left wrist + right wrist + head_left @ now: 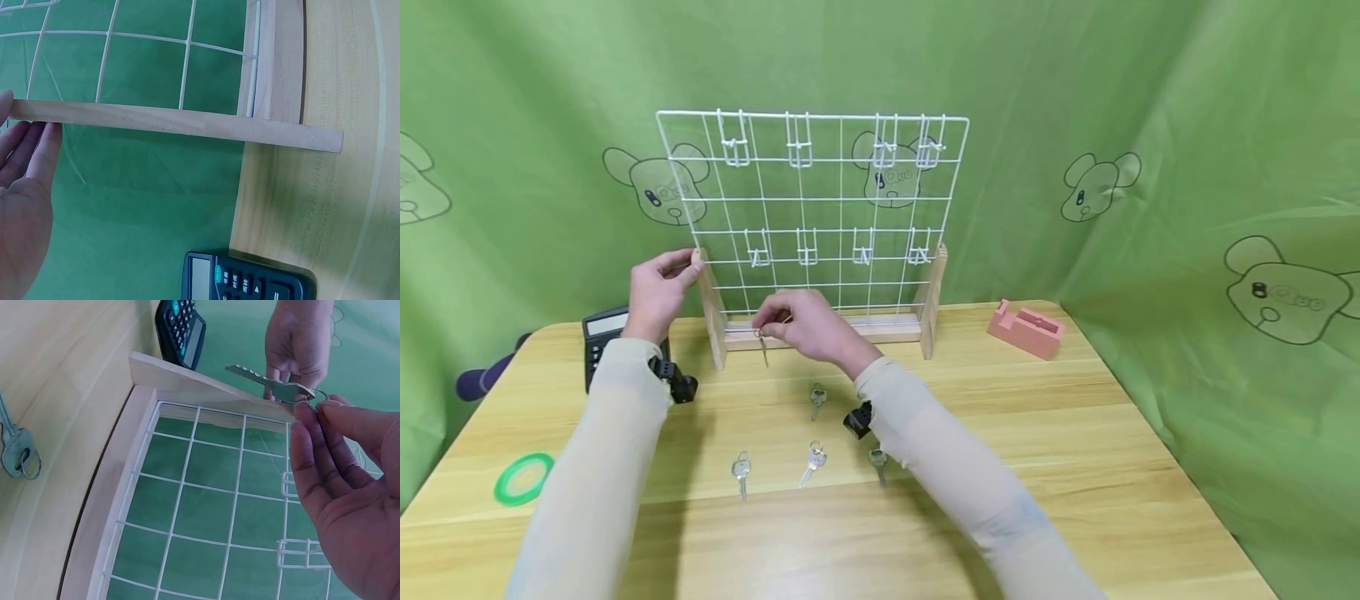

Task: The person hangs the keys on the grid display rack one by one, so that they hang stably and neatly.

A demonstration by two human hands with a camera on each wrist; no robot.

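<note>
A white wire grid rack point(841, 199) stands in a wooden frame at the back of the table, with several wire hooks point(800, 154) in two rows. At its left wooden post point(711, 321), my left hand point(657, 293) grips the upper end between thumb and fingers. My right hand point(808, 323) pinches the ring of a metal key point(287, 392) in front of the grid's lower left; the key point(764, 350) dangles below the fingertips in the head view. Several more keys lie on the table, among them one key point(817, 400) nearest the rack and another key point(741, 475) nearer me.
A dark calculator point(262, 281) sits left of the rack, partly behind my left arm. Green tape point(546, 462) lies at the left, and a pink tape dispenser point(1026, 332) stands at the right. Behind the table hangs a green curtain point(1037, 75).
</note>
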